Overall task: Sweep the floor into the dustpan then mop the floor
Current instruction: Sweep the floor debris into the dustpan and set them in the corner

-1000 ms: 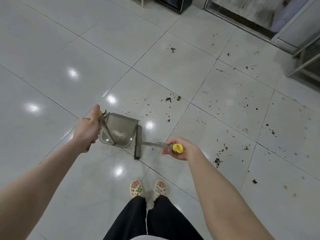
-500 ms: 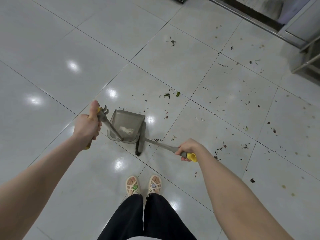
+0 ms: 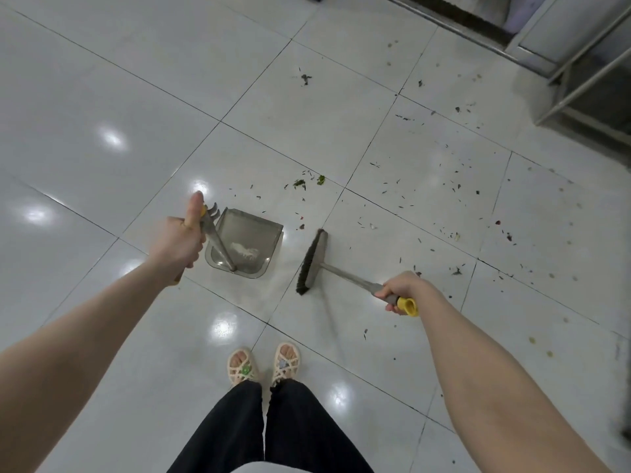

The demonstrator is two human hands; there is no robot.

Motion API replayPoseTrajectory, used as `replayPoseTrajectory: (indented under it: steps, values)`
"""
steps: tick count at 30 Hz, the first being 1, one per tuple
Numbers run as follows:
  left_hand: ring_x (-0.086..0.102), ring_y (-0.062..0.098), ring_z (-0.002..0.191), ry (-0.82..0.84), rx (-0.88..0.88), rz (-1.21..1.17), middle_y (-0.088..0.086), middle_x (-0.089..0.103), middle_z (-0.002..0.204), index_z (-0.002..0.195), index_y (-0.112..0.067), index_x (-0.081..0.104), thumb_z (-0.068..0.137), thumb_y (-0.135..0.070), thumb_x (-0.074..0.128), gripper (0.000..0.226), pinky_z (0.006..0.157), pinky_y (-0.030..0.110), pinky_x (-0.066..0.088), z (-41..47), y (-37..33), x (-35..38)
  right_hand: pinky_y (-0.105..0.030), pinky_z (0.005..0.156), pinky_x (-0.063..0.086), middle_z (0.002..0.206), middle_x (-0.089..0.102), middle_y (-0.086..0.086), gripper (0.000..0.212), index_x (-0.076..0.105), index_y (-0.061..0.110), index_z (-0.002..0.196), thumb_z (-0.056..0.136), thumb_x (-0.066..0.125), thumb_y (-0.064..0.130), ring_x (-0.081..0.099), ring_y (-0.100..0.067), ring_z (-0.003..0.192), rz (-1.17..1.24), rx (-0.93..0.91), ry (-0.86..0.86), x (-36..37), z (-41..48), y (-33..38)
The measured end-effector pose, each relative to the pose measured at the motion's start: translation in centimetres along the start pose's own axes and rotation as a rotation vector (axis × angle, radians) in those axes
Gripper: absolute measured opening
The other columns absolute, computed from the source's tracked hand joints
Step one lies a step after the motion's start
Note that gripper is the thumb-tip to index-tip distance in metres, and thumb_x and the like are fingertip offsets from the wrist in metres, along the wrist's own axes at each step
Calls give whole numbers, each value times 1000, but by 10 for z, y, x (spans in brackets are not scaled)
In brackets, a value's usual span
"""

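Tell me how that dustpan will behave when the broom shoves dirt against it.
The dustpan looks like thin translucent plastic, so probably light and apt to slide on the glossy floor tiles. The left hand grips its long handle, which should brace it. Pushed hard by the broom, its lip may lift or tilt.

light: bright, even overhead | glare: blobs on glossy floor [image 3: 102,97] at 9 o'clock | blur: corner at 4 o'clock | edges: fisheye bend

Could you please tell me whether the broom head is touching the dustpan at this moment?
Apart. The head view shows a strip of floor tile lying plainly between the broom head and the dustpan.
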State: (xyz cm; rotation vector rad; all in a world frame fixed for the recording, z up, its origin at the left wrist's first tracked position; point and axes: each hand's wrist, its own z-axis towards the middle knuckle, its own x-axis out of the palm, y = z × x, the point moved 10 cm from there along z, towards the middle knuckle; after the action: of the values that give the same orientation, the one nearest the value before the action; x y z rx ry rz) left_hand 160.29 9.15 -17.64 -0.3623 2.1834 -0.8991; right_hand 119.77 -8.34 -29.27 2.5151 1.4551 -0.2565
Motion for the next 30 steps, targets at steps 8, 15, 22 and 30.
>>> replayPoseTrajectory:
  steps: [8,15,22,30]
  values:
    - [37,21,44,20,36,-21,5,41,52,54,-10,43,89,-72,25,73,47,25,34,-11,-19,24,-15,31,38,50,57,-13,18,52,-3,73,88,62,-3,46,-15,23,145,-57,-107,-35,-9,-17]
    - [33,20,42,-14,-27,-126,5,38,53,57,-11,42,87,-72,25,70,45,25,30,-6,-14,9,-16,33,42,59,55,-13,16,56,-3,72,84,67,-4,51,-13,28,196,-159,-128,-44,-37,16]
    - [32,20,40,-57,-36,-220,5,37,51,56,-11,40,75,-82,25,74,44,25,28,17,-9,-40,-17,33,43,62,55,-14,16,55,-3,72,82,68,-5,49,-13,26,152,-281,-120,2,-48,89]
    - [32,16,32,-119,-6,-235,3,38,46,55,-12,42,70,-82,28,73,41,22,28,81,-9,-130,-18,37,42,61,51,-13,18,56,-2,92,80,68,-6,47,-14,31,166,-347,-33,108,-31,205]
